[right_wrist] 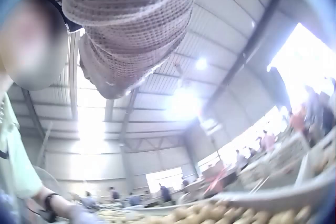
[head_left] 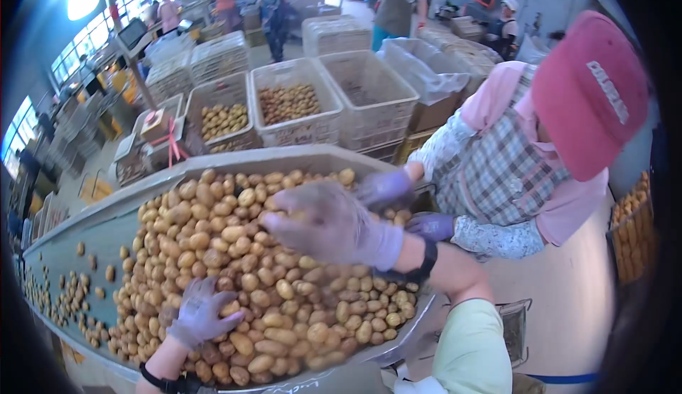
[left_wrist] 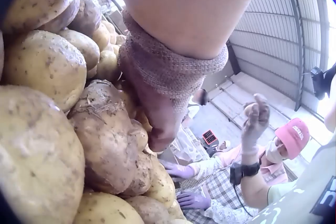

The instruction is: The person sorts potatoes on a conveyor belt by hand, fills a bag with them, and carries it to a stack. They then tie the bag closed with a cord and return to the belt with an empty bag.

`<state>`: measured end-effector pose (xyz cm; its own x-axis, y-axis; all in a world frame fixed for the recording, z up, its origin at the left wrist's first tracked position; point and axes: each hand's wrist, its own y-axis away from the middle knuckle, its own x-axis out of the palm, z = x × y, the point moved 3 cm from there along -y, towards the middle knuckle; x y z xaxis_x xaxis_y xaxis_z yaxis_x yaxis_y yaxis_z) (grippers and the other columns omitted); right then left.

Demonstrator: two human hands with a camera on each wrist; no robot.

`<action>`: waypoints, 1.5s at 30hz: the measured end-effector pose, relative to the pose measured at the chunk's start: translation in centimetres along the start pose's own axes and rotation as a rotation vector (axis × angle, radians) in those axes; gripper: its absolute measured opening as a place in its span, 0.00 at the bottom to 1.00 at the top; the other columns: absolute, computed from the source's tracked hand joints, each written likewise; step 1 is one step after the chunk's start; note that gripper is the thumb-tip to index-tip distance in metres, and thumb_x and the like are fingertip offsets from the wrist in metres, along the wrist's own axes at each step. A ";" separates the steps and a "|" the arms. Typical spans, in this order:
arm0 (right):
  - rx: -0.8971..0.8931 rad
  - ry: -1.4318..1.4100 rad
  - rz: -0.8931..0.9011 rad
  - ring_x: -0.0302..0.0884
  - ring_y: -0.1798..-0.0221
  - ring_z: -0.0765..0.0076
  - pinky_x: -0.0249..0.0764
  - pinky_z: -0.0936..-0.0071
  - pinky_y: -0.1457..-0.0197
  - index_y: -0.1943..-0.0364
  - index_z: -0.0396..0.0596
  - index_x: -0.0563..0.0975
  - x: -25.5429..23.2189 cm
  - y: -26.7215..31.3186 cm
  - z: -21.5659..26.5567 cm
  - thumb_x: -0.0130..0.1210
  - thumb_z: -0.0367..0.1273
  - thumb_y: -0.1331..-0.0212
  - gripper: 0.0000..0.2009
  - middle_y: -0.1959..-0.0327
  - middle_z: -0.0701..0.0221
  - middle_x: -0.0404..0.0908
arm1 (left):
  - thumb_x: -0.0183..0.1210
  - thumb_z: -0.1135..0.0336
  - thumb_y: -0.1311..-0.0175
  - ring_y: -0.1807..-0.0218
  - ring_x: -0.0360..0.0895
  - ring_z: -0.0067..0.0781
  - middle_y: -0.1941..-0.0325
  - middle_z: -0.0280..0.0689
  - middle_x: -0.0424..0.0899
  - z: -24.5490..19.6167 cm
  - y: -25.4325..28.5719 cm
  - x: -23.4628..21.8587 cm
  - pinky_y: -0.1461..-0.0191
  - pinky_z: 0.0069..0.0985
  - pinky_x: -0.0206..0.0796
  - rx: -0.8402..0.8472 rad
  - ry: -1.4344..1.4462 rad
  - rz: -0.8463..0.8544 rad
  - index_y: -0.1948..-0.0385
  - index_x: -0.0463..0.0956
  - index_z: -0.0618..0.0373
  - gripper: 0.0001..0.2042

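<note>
A big heap of potatoes (head_left: 213, 234) lies before me on the sorting table. My left hand (head_left: 202, 312), in a thin purple-grey glove, rests on the near left part of the heap, its fingers spread over the potatoes and its thumb out to the right. In the left wrist view, potatoes crowd beside that hand (left_wrist: 157, 87), and its fingertips are partly hidden. My gloved right hand (head_left: 327, 223), blurred, is raised above the heap. The left wrist view shows a small tan potato (left_wrist: 248, 109) between its thumb and fingers.
Across the table's corner, a person in a pink cap (head_left: 590, 95) has purple-gloved hands (head_left: 430, 226) at the heap's edge. Beyond the table rim (head_left: 298, 154) stand white crates (head_left: 295, 135), some with potatoes. Scattered potatoes lie on the green belt (head_left: 53, 255) at left.
</note>
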<state>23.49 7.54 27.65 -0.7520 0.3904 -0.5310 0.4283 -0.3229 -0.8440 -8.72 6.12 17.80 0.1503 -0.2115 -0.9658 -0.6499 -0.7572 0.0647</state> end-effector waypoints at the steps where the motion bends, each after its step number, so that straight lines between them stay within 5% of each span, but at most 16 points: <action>1: -0.325 0.240 0.043 0.79 0.46 0.60 0.75 0.65 0.42 0.43 0.51 0.78 -2.2 -1.3 -0.5 0.61 0.31 0.41 0.20 0.45 0.65 0.77 | 0.68 0.41 0.48 0.40 0.72 0.57 0.42 0.53 0.76 0.2 0.1 0.2 0.32 0.49 0.59 0.024 -0.008 -0.011 0.58 0.86 0.48 0.24; 3: -0.269 0.839 0.275 0.80 0.49 0.59 0.76 0.64 0.46 0.39 0.51 0.76 -6.6 -3.6 -6.3 0.60 0.29 0.45 0.25 0.48 0.62 0.79 | 0.68 0.41 0.48 0.41 0.73 0.56 0.43 0.53 0.76 0.1 0.0 0.0 0.32 0.49 0.59 0.045 -0.042 -0.032 0.57 0.86 0.48 0.24; 5: 0.773 1.011 0.548 0.81 0.46 0.53 0.77 0.53 0.44 0.29 0.49 0.66 -11.8 -2.1 -19.4 0.53 0.29 0.37 0.29 0.49 0.54 0.81 | 0.68 0.41 0.48 0.45 0.73 0.54 0.47 0.52 0.77 0.4 0.4 0.5 0.35 0.47 0.61 0.040 -0.079 -0.047 0.58 0.87 0.47 0.23; 6: 0.911 0.753 0.189 0.81 0.48 0.44 0.76 0.48 0.43 0.28 0.46 0.62 -14.3 2.1 -24.2 0.52 0.32 0.33 0.29 0.43 0.49 0.78 | 0.68 0.41 0.48 0.45 0.73 0.54 0.47 0.52 0.77 0.4 0.7 0.4 0.35 0.47 0.61 0.039 -0.081 -0.059 0.58 0.87 0.47 0.23; 8: 0.726 0.808 -0.123 0.77 0.42 0.40 0.77 0.46 0.46 0.42 0.42 0.75 -12.4 5.7 -22.7 0.56 0.35 0.36 0.19 0.42 0.48 0.77 | 0.68 0.41 0.49 0.46 0.74 0.53 0.50 0.50 0.78 0.2 0.2 0.1 0.36 0.46 0.62 0.073 -0.107 -0.072 0.60 0.87 0.46 0.22; 11: 0.513 0.297 0.146 0.82 0.52 0.51 0.78 0.48 0.48 0.45 0.44 0.78 -3.7 7.2 -12.9 0.50 0.38 0.31 0.17 0.55 0.55 0.83 | 0.68 0.42 0.49 0.48 0.75 0.52 0.52 0.49 0.79 -0.4 -0.3 -0.2 0.38 0.45 0.63 0.008 -0.076 -0.049 0.63 0.87 0.47 0.20; 12: 0.987 0.167 0.500 0.83 0.49 0.53 0.78 0.54 0.45 0.42 0.46 0.77 0.0 9.4 -10.0 0.52 0.41 0.30 0.19 0.52 0.54 0.83 | 0.68 0.43 0.48 0.48 0.76 0.52 0.52 0.49 0.79 -0.6 -0.4 -0.1 0.38 0.45 0.64 -0.016 -0.088 -0.024 0.63 0.87 0.47 0.20; 14: 0.822 -0.180 0.877 0.74 0.32 0.49 0.67 0.45 0.31 0.36 0.48 0.74 10.4 19.4 -5.8 0.53 0.51 0.31 0.28 0.36 0.49 0.76 | 0.68 0.44 0.48 0.45 0.75 0.52 0.52 0.49 0.79 -0.6 0.4 -0.2 0.33 0.48 0.62 0.029 -0.102 -0.099 0.60 0.86 0.47 0.20; 17: 0.563 -0.245 0.717 0.63 0.26 0.48 0.54 0.37 0.27 0.42 0.51 0.78 10.2 20.7 7.3 0.61 0.49 0.40 0.26 0.25 0.57 0.63 | 0.68 0.44 0.45 0.39 0.72 0.56 0.44 0.51 0.76 0.1 2.7 -1.0 0.26 0.51 0.56 -0.017 -0.110 0.045 0.55 0.84 0.47 0.22; 22: 0.675 0.222 1.033 0.70 0.33 0.51 0.54 0.39 0.27 0.51 0.60 0.85 6.2 21.4 3.3 0.59 0.48 0.39 0.17 0.33 0.70 0.74 | 0.67 0.46 0.44 0.37 0.71 0.54 0.39 0.49 0.75 -0.2 2.0 -1.5 0.26 0.54 0.55 0.070 -0.082 0.078 0.55 0.84 0.46 0.19; 28: 0.334 -0.182 0.666 0.70 0.34 0.50 0.60 0.44 0.29 0.41 0.68 0.78 12.1 15.0 5.8 0.56 0.46 0.36 0.19 0.40 0.63 0.78 | 0.66 0.46 0.43 0.38 0.73 0.51 0.42 0.46 0.78 -0.2 2.2 -1.9 0.27 0.50 0.56 0.044 -0.104 0.142 0.56 0.85 0.45 0.18; 32: 0.857 0.076 0.860 0.70 0.34 0.47 0.68 0.48 0.33 0.39 0.62 0.77 7.6 18.7 -2.8 0.57 0.46 0.37 0.22 0.35 0.58 0.74 | 0.66 0.49 0.44 0.39 0.73 0.46 0.44 0.42 0.79 0.2 4.4 -2.9 0.31 0.48 0.58 0.041 -0.103 0.008 0.58 0.86 0.44 0.16; 35: 1.009 0.088 0.445 0.69 0.31 0.45 0.66 0.57 0.28 0.35 0.49 0.75 7.8 20.6 -5.9 0.58 0.45 0.35 0.27 0.31 0.54 0.71 | 0.65 0.51 0.42 0.37 0.72 0.45 0.43 0.40 0.79 -0.3 3.7 -1.9 0.30 0.51 0.56 0.007 -0.099 0.018 0.58 0.86 0.43 0.14; 39: 0.792 -0.002 0.839 0.43 0.19 0.37 0.43 0.35 0.22 0.33 0.61 0.74 14.7 19.0 2.7 0.55 0.60 0.37 0.33 0.19 0.60 0.49 | 0.64 0.53 0.40 0.37 0.73 0.45 0.43 0.41 0.80 0.0 2.8 -1.5 0.28 0.54 0.53 -0.002 -0.091 0.098 0.57 0.87 0.41 0.12; 42: 0.583 -0.320 0.817 0.59 0.23 0.49 0.57 0.46 0.23 0.34 0.63 0.75 11.2 20.4 0.8 0.51 0.63 0.37 0.33 0.26 0.63 0.67 | 0.64 0.54 0.41 0.37 0.73 0.46 0.43 0.41 0.80 0.6 3.5 -1.7 0.27 0.56 0.52 0.024 -0.078 0.083 0.57 0.87 0.41 0.12; 45: 0.939 -0.150 0.985 0.86 0.60 0.47 0.81 0.57 0.51 0.47 0.57 0.81 6.7 18.2 -4.2 0.55 0.46 0.35 0.18 0.58 0.60 0.86 | 0.65 0.54 0.42 0.38 0.74 0.43 0.45 0.39 0.81 0.6 3.7 -1.5 0.28 0.58 0.54 0.018 -0.085 0.024 0.61 0.86 0.41 0.11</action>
<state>28.33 7.89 8.47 -0.4086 -0.4157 -0.8125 0.3603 -0.8914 0.2749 -11.78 3.97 19.34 0.0717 -0.1754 -0.9819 -0.6661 -0.7412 0.0838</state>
